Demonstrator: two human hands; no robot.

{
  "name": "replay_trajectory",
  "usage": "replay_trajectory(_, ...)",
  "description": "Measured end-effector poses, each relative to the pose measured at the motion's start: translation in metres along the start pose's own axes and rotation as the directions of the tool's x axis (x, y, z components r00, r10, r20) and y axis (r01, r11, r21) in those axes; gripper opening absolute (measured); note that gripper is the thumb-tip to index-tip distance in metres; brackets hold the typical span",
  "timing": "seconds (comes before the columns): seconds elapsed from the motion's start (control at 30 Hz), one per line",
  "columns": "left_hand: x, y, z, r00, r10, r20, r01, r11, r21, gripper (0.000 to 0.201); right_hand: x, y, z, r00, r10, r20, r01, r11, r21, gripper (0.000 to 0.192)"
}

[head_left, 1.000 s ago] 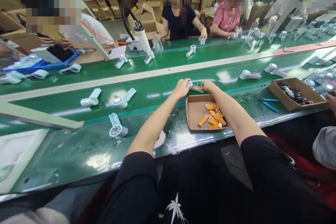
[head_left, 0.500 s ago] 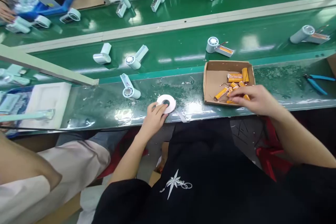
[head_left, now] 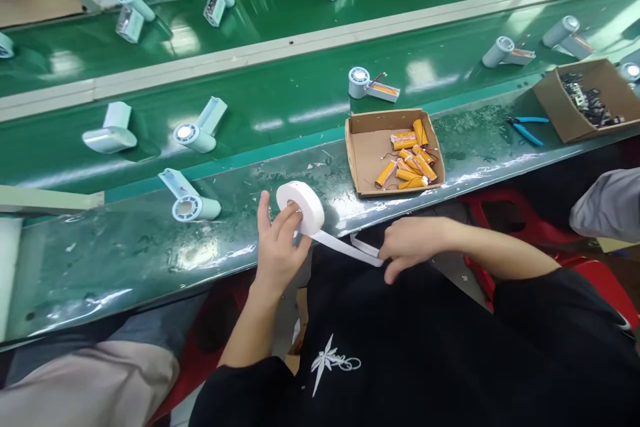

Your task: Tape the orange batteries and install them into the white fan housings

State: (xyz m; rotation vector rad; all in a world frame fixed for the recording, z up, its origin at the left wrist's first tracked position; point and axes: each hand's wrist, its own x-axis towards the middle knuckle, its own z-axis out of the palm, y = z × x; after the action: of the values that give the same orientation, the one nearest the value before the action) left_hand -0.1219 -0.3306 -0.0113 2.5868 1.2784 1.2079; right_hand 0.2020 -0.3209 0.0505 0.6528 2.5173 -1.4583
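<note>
Left hand (head_left: 278, 245) grip now clamped on white round tape roll (head_left: 301, 207), lifted off green tabletop (head_left: 150, 260), right hand (head_left: 407, 243) moved from orange cylindrical batteries (head_left: 409, 163), pinching pulled-out white tape strip (head_left: 345, 248)

A factory assembly line: long green conveyor belts (head_left: 300, 100) carry rows of identical pale handheld fan bodies (head_left: 195, 133), while cardboard trays of orange batteries (head_left: 407, 160) and blue pliers (head_left: 525, 128) sit on the work surface (head_left: 150, 253).
</note>
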Motion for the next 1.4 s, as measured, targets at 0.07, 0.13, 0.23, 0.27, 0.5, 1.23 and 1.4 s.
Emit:
replay_trajectory(0.07, -0.009, -0.002, 0.004, 0.998, -0.045, -0.047, 0.045, 0.999, 0.002, 0.041, -0.012, 0.012, -0.025, 0.993, 0.082, -0.081, -0.083, 0.996, -0.01, 0.036)
replay_trajectory(0.13, -0.015, 0.003, 0.01, 0.996, -0.055, -0.063, 0.055, 0.998, -0.005, 0.042, -0.016, 0.026, -0.051, 0.927, 0.135, -0.35, -0.178, 0.98, -0.094, 0.035)
replay_trajectory(0.23, -0.015, 0.017, 0.021, 0.999, -0.047, -0.022, 0.046, 0.998, -0.041, 0.04, -0.006, 0.048, -0.077, 0.815, 0.195, -0.545, -0.418, 0.85, -0.32, 0.031)
replay_trajectory(0.27, -0.013, 0.021, 0.024, 0.999, -0.045, -0.009, 0.045, 0.998, -0.052, 0.039, 0.0, 0.054, -0.082, 0.829, 0.236, -0.507, -0.456, 0.809, -0.371, 0.031)
replay_trajectory(0.5, -0.004, 0.028, 0.026, 0.998, -0.036, 0.042, 0.037, 0.999, -0.038, 0.034, 0.002, 0.06, -0.081, 0.625, 0.21, -0.752, -0.13, 0.978, 0.165, 0.032)
replay_trajectory(1.23, 0.006, 0.047, 0.021, 0.97, 0.138, 0.2, -0.127, 0.99, -0.066, 0.041, -0.005, 0.02, -0.021, 0.638, 0.228, -0.735, 0.316, 0.793, 0.52, 0.047)
replay_trajectory(1.4, 0.008, 0.051, 0.021, 0.971, 0.163, 0.175, -0.149, 0.985, -0.089, 0.041, 0.001, 0.022, -0.016, 0.626, 0.181, -0.758, 0.449, 0.711, 0.541, 0.043)
